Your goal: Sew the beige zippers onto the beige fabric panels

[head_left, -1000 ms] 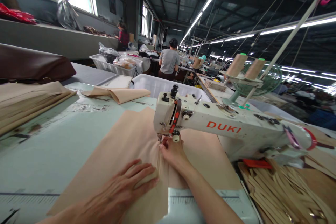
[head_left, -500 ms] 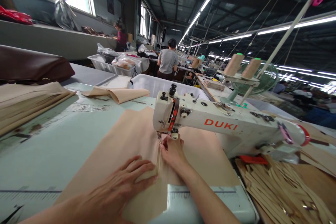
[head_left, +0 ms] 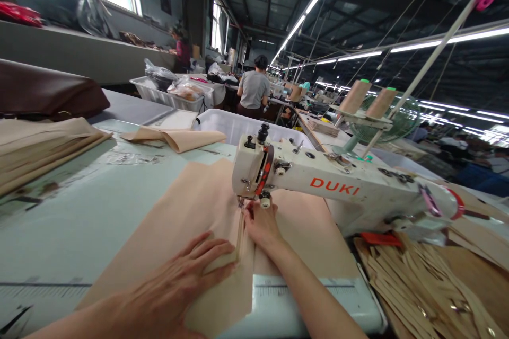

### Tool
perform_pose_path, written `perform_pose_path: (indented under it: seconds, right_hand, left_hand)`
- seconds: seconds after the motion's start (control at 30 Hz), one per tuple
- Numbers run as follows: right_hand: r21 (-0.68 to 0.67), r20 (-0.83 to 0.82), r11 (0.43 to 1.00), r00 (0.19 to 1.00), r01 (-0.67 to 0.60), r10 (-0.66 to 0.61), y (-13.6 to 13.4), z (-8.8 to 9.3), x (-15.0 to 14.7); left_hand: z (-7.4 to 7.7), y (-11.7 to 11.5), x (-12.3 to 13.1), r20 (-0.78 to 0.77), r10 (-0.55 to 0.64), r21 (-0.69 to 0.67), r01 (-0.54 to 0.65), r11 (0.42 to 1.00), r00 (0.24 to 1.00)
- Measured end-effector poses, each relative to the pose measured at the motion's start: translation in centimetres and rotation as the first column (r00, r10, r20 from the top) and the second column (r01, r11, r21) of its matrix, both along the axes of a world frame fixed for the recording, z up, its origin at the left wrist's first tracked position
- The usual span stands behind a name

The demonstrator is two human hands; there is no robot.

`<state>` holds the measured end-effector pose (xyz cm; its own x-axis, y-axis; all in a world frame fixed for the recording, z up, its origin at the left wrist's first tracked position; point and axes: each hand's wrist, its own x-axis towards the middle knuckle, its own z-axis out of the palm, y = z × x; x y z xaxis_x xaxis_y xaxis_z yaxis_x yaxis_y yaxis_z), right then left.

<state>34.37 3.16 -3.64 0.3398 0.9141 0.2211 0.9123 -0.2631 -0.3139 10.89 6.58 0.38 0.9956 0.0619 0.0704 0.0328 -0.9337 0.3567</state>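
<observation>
A large tan leather-like panel lies under the head of a white sewing machine marked DUKI. A narrow slot with a strip runs along it toward the presser foot. My left hand lies flat on the panel left of the slot, fingers stretched and thumb toward the slot. Close by the foot on the right, my right hand is closed, its thumb and fingertips pinching the panel at the slot's edge. The fingertips are partly hidden beneath the machine head.
Stacked tan pieces and a folded piece lie left and behind. Tan straps with metal fittings are at the right. Thread cones stand behind the machine. A white bin sits beyond the table; a person is seated farther back.
The view has shifted slightly. Both hands keep nearly the same places on the panel, the left flat and the right pinching beside the foot.
</observation>
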Motion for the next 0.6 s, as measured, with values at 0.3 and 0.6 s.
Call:
perform_pose_path:
  seconds: [0.3,0.6]
  right_hand:
    - [0.03,-0.005,0.999,0.999,-0.035,0.035,0.6,1.4,2.2]
    - [0.062,-0.059,0.953,0.952,-0.295,0.299,-3.6,1.4,0.6]
  left_hand:
    - [0.5,0.0,0.0,-0.007,-0.005,0.037,0.006,0.999,1.0]
    - [-1.4,1.2,0.1,0.061,-0.024,-0.05,0.028,0.998,0.998]
